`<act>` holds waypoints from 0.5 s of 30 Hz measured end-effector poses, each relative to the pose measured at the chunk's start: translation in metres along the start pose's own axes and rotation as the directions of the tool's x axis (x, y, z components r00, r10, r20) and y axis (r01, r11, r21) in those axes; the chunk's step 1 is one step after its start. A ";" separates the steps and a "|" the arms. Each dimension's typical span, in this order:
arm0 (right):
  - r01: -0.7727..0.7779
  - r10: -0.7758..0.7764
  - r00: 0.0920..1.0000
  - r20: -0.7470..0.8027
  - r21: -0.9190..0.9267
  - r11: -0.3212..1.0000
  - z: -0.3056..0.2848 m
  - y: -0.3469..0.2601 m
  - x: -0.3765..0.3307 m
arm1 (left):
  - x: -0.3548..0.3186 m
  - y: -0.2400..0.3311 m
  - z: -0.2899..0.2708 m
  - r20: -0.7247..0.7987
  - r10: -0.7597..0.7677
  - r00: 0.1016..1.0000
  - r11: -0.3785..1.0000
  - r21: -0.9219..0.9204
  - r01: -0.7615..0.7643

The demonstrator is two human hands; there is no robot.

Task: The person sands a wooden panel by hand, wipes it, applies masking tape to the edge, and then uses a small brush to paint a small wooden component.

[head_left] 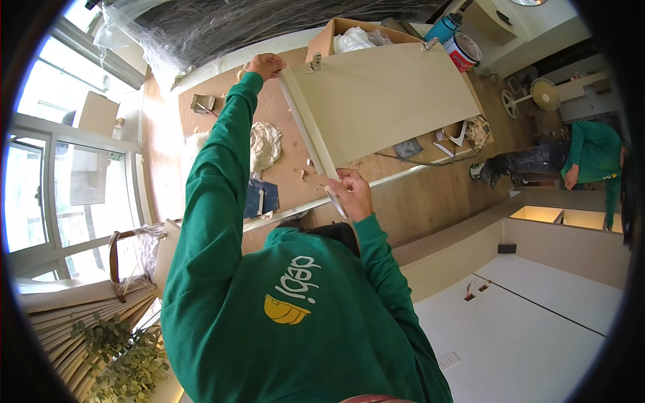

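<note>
Head view: a brown-covered worktable [293, 161] spans the space ahead of the person.
Cream panel [390, 101]: lying on the worktable, its left long edge running between both hands.
Crumpled cloth [266, 144]: pale, left of the panel on the worktable.
Right hand [354, 195]: grasping a pale roll, just beside the panel's near-left corner.
Left hand [267, 66]: fingers pinched at the far-left corner; what they grip cannot be told.
Pale roll [336, 203]: tilted, under the right hand's fingers.

Left hand [267, 65]: I see it at the far corner of the cream panel [396, 101].
Right hand [356, 197]: holding a pale roll [335, 202] by the near corner.
Desk [285, 195]: brown-topped, beneath the panel.
Co-worker [594, 151]: in green, far right.
</note>
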State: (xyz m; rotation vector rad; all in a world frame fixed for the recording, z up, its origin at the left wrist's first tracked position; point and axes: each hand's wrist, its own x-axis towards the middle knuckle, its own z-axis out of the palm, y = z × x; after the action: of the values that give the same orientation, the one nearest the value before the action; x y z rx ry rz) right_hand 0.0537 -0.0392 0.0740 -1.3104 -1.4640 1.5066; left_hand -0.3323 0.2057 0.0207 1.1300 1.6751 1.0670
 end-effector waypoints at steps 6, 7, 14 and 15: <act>0.093 -0.094 0.996 -0.012 -0.029 0.995 -0.001 0.020 0.004 | -0.002 0.004 -0.007 0.019 -0.034 0.999 0.998 -0.046 0.035; 0.103 -0.104 0.994 -0.017 -0.030 0.994 -0.002 0.022 0.005 | -0.003 0.007 -0.006 0.021 -0.040 0.999 0.998 -0.040 0.040; -0.013 0.013 1.000 0.006 0.021 1.000 -0.001 0.003 0.001 | -0.006 0.008 -0.005 0.026 -0.045 0.999 0.999 0.028 0.045; -0.009 0.009 1.000 0.000 0.018 1.000 -0.001 0.003 0.001 | -0.006 0.008 -0.004 0.024 -0.045 0.999 0.999 0.030 0.044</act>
State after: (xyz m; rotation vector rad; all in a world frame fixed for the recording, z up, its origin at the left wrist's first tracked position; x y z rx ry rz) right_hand 0.0550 -0.0386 0.0711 -1.3082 -1.4431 1.5225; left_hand -0.3326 0.2016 0.0303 1.1157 1.6939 0.9992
